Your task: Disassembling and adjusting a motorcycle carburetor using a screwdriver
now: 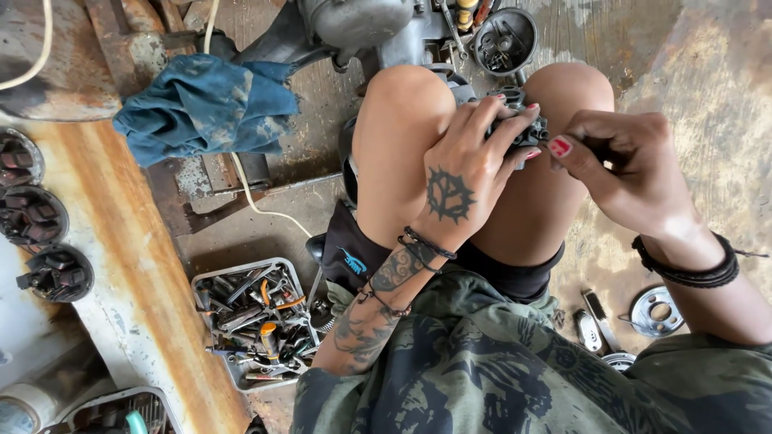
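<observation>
So the person is sitting low with both knees up, and the left hand (462, 173) is wrapping around a small dark metal part (527, 128), looks like a carburetor-type casting, holding it right between the knees, up against the right knee. Fingers are curling over the top of it so most of the body is covered. From what's poking out, its long axis is running roughly left to right across the view, with the exposed end pointing toward the right hand (623, 161). That right hand is pinching closed, thumb and fingertips meeting right at the part's end, but whatever it's pinching is too small or hidden to make out, could be a tiny screw or tool, can't tell. Above the knees an engine casing (362, 24) is getting cut off by the top edge, with a round open housing (504, 40) beside it. On the floor to the left a tray of mixed tools (253, 321) is sitting near a blue rag (205, 104), and a round metal plate (655, 311) is lying under the right forearm.
</observation>
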